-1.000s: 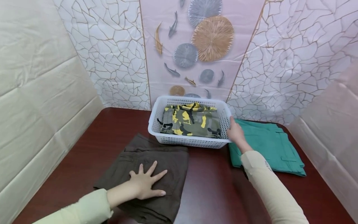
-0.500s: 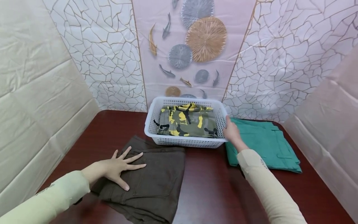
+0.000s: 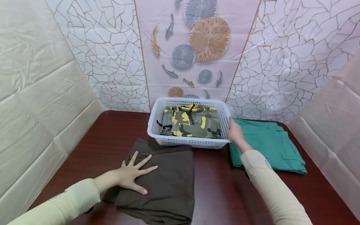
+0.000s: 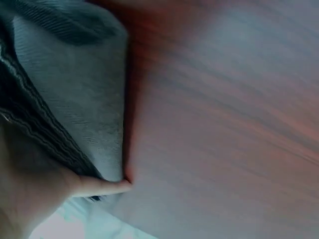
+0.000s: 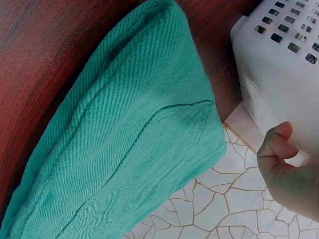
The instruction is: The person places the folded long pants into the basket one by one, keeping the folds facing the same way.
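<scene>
In the head view my left hand [image 3: 130, 176] lies with fingers spread on a folded pair of dark brown trousers [image 3: 171, 181] at the front of the table. The left wrist view catches the thumb [image 4: 104, 186] beside a greyish-looking fold of cloth [image 4: 84, 99]. My right hand [image 3: 235, 131] grips the right end of a white plastic basket [image 3: 194, 142] at its rim; the right wrist view shows bent fingers [image 5: 279, 144] against the basket's pale wall [image 5: 279, 89]. Inside the basket sits a folded yellow, black and green camouflage garment [image 3: 194, 122].
Folded green trousers [image 3: 267, 145] lie right of the basket, near the table's right edge. The dark red table [image 3: 213, 184] is bounded by pale cloth walls left [image 3: 42, 93] and right [image 3: 332, 103]. A patterned backdrop [image 3: 112, 62] hangs directly behind.
My left hand has drawn back to the left across the trousers, then shifted slightly right; the brown trousers now sit a little further right. My right hand stays on the basket.
</scene>
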A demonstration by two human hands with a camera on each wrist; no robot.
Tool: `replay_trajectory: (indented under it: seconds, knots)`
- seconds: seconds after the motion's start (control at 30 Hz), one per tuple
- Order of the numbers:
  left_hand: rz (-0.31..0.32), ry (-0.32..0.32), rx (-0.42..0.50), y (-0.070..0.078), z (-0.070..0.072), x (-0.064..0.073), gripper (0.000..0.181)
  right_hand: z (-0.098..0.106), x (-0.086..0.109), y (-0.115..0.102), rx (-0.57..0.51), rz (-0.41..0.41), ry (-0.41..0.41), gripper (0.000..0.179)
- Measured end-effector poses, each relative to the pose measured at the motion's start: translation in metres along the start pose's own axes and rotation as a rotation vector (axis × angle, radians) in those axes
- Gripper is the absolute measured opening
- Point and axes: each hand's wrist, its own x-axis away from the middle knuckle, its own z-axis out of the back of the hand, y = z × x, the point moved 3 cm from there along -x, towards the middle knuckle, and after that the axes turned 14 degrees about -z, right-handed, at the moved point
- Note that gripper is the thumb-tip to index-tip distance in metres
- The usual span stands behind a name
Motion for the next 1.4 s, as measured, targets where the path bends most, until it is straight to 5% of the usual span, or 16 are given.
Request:
replay_trajectory:
  seconds: [0.43,0.63,0.8,1.1,1.4]
  knots:
    - [0.043,0.037,-0.031,0.056,-0.019,-0.061,0.085,-0.001,0.000,0.001,-0.004,-0.009,-0.001,0.070]
    - [0.086,0.087,-0.063,0.073,-0.029,-0.079,0.085,-0.002,0.003,0.004,0.010,-0.007,0.006,0.069]
    - [0.119,0.134,-0.103,0.081,-0.029,-0.083,0.084,0.000,0.002,0.001,0.024,0.006,-0.001,0.070]
    - [0.125,0.087,-0.135,0.084,-0.009,-0.087,0.077,0.007,-0.001,-0.002,0.059,-0.022,-0.004,0.070]
    - [0.007,0.358,-0.361,0.066,0.014,-0.075,0.061,0.012,0.008,0.003,0.001,0.022,-0.020,0.058]
